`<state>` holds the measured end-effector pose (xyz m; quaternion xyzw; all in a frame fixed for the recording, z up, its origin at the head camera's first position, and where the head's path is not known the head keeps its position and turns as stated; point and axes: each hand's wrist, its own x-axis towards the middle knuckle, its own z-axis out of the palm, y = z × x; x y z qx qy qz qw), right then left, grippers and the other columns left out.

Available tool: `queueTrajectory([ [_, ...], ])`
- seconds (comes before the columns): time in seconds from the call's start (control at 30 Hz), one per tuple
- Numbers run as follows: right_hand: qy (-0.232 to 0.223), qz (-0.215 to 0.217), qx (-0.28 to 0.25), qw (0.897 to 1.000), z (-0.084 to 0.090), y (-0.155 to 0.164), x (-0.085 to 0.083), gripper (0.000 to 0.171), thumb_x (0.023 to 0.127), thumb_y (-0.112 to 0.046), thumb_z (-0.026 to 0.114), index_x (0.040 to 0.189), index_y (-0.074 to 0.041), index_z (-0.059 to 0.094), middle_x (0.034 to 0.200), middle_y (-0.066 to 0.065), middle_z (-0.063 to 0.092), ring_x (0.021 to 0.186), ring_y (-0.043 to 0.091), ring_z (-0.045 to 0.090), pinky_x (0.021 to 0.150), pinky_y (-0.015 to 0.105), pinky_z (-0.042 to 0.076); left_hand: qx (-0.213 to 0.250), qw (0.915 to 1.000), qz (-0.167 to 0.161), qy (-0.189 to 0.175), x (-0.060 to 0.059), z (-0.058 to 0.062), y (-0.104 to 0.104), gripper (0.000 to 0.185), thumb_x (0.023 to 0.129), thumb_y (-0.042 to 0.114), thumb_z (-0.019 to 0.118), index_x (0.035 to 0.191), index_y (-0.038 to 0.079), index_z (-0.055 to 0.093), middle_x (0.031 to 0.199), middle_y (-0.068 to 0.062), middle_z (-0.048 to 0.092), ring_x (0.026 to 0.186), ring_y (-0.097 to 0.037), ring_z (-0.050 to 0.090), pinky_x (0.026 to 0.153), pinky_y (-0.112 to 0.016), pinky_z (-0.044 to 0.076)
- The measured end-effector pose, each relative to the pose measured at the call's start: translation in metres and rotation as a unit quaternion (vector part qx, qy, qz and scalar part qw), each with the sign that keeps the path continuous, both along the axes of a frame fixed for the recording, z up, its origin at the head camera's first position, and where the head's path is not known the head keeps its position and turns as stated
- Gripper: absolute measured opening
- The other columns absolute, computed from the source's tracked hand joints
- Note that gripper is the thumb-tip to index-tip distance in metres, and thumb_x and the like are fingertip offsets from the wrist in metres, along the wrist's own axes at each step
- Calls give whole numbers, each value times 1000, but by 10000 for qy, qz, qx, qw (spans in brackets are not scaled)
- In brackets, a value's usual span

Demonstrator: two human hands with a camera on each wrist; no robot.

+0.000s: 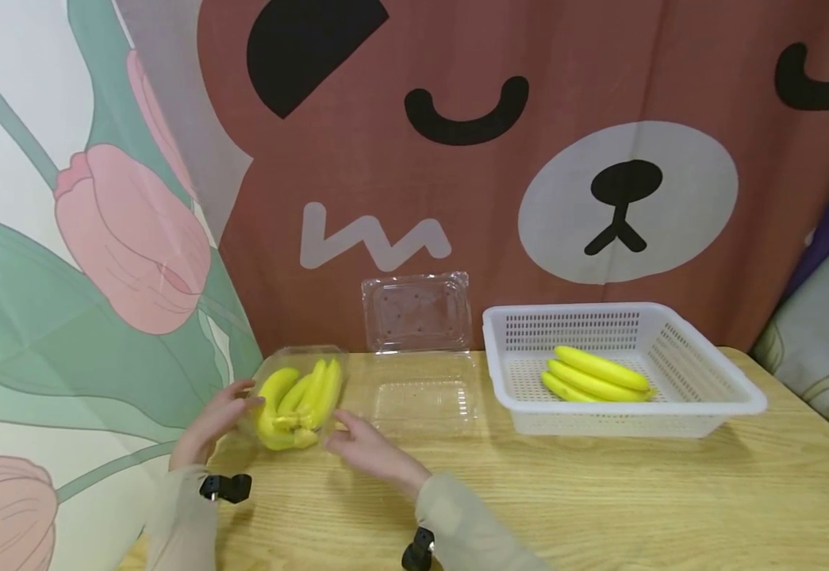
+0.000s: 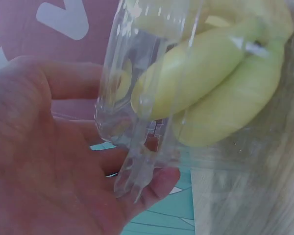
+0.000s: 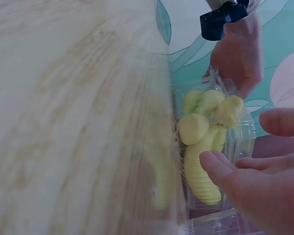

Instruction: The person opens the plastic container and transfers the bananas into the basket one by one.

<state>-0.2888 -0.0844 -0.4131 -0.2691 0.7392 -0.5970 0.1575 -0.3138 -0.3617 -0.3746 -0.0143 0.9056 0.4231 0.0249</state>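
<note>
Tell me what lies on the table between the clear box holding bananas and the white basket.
In the head view, an open empty clear plastic clamshell lies between the closed clear box of yellow bananas and the white slotted plastic basket.

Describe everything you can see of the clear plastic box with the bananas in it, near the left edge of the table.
The clear plastic box is a thin, glossy, see-through clamshell with ribbed walls. It sits at the left end of the wooden table, shut around a bunch of yellow bananas whose stems face the person. The left hand touches its left side, fingers against the rim, as the left wrist view shows. The right hand lies at its right side with straight fingers; whether it touches cannot be told.
</note>
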Motion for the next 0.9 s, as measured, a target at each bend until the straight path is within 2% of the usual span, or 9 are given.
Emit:
queueTrajectory([
  [0.17,-48,139,-141,9998,-3,-1,-1,67,99,-25,57,153,2,26,146,24,42,129,32,49,103,46,42,23,9998,-95,-170,1,3,1,67,100,26,50,149,-10,23,145,-36,31,118,-44,47,81,-43,47],
  [0.37,-125,251,-306,9991,-8,-4,-2,72,95,-12,62,153,3,23,154,22,32,131,29,48,102,41,44,198,9992,119,-327,3,3,4,68,99,26,49,151,-7,20,150,-33,22,124,-47,38,89,-51,42],
  [0.47,-105,306,-377,9988,-9,-6,-1,75,91,-6,64,153,4,22,155,22,30,130,29,49,102,38,44,330,9987,242,-303,4,2,6,68,97,24,47,151,-7,20,150,-32,22,124,-46,35,89,-51,40],
  [0.73,-349,438,-594,9967,-7,-7,2,78,91,-4,62,154,4,18,156,20,29,133,28,46,105,40,40,636,9969,386,-258,7,0,9,63,99,25,39,151,-4,19,152,-29,18,127,-45,28,91,-54,35],
  [0.9,-338,443,-710,9959,-5,-6,1,77,91,-3,61,155,0,19,156,17,31,133,25,45,105,40,40,644,9965,514,-131,3,6,11,63,95,16,37,150,-8,19,147,-30,25,116,-43,33,78,-44,37],
])
